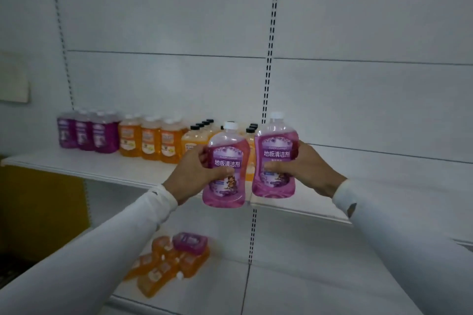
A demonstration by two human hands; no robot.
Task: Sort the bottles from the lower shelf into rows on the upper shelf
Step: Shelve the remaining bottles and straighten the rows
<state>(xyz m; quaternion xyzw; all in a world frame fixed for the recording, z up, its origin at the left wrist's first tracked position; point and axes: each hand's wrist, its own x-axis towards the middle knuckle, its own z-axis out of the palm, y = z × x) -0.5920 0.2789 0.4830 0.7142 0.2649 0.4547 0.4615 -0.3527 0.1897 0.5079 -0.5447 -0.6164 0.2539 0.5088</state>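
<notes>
Each hand, left hand (194, 171) and right hand (304, 169), grips one pink floor-cleaner bottle, left bottle (226, 169) and right bottle (276, 158), raised before the upper shelf (76, 163). Purple, orange and yellow rows (128, 135) already stand there. Several orange bottles and one pink (166, 263) remain lying on the lower shelf (307, 289), so sorting looks well along.

The white upper shelf (76, 165) carries rows of upright purple bottles (87, 133), orange bottles (151, 140) and black-capped yellow bottles (194, 139), while the white lower shelf (294, 289) holds a loose heap of orange bottles (158, 271) lying flat with one purple bottle (190, 242) atop them.
</notes>
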